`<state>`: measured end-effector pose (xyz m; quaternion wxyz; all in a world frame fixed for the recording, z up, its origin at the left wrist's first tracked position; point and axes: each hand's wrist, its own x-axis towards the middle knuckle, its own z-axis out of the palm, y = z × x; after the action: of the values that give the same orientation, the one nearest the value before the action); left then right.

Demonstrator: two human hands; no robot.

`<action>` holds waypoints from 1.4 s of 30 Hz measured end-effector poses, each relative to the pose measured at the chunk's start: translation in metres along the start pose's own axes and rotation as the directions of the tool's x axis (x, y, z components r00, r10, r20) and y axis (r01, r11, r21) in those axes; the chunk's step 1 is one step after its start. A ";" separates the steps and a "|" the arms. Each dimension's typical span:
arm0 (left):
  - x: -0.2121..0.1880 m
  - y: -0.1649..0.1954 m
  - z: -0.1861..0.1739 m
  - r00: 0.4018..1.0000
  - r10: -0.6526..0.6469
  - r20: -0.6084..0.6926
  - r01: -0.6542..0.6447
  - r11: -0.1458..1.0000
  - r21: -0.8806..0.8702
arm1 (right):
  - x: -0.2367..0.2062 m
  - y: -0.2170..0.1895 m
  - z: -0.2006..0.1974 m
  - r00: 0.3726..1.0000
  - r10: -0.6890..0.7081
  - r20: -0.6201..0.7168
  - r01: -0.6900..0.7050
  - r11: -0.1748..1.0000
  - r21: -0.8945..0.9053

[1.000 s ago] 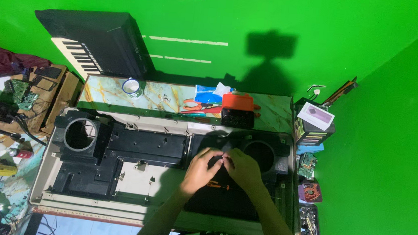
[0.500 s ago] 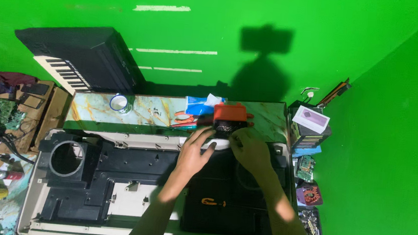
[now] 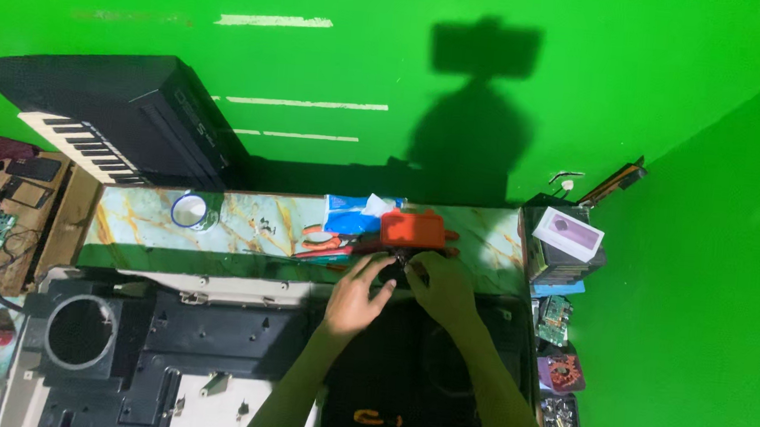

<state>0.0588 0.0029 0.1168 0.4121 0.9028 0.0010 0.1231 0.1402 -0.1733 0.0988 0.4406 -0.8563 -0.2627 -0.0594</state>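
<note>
**Both hands on a small dark part at the shelf's edge**

The small dark part [image 3: 391,269] sits at the front edge of the marbled shelf [image 3: 243,225], just below the orange box [image 3: 413,229] and right at the top of the opened black keyboard chassis [image 3: 235,338]. My left hand [image 3: 357,293] comes in from below, fingers curled loosely around the part's left side; my right hand [image 3: 440,286] meets it from the right, fingertips pinched in toward the same spot. I cannot tell how firm either grip is, since the part is mostly hidden under my fingers.

To do this well, I judge it best to keep one hand as the steady anchor and let the other do the fine work, with wrists low over the chassis so nothing slips into its dark cavity.

Red-handled pliers [image 3: 328,241] lie just left of my hands, touching a blue packet [image 3: 348,213]. A roll of tape [image 3: 189,210] stands farther left, and another keyboard [image 3: 107,120] leans against the green wall behind.
</note>
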 end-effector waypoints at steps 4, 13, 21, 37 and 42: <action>0.012 -0.026 0.019 0.987 -0.120 0.111 0.122 0.993 -0.012 | 0.011 0.018 0.013 0.972 0.187 0.143 -0.197 0.978 0.062; 0.016 -0.061 0.051 1.000 0.016 0.017 -0.015 0.999 -0.036 | 0.016 0.050 0.030 0.953 0.247 0.177 -0.247 0.969 -0.026; 0.016 -0.060 0.057 0.998 -0.009 0.055 0.008 1.000 0.007 | 0.008 0.063 0.038 0.930 0.307 0.200 -0.276 0.946 -0.170; -0.006 -0.019 0.028 0.999 0.038 -0.016 -0.039 0.996 -0.075 | -0.009 0.020 0.014 0.986 0.149 0.080 -0.143 0.987 -0.077; -0.032 0.011 0.008 0.997 -0.051 0.065 0.050 0.999 0.017 | -0.034 -0.005 0.001 0.990 0.129 0.058 -0.127 0.991 -0.030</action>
<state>0.0281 -0.0139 0.1131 0.4081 0.9091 0.0113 0.0833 0.1084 -0.1837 0.0908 0.4240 -0.8786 -0.2196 -0.0090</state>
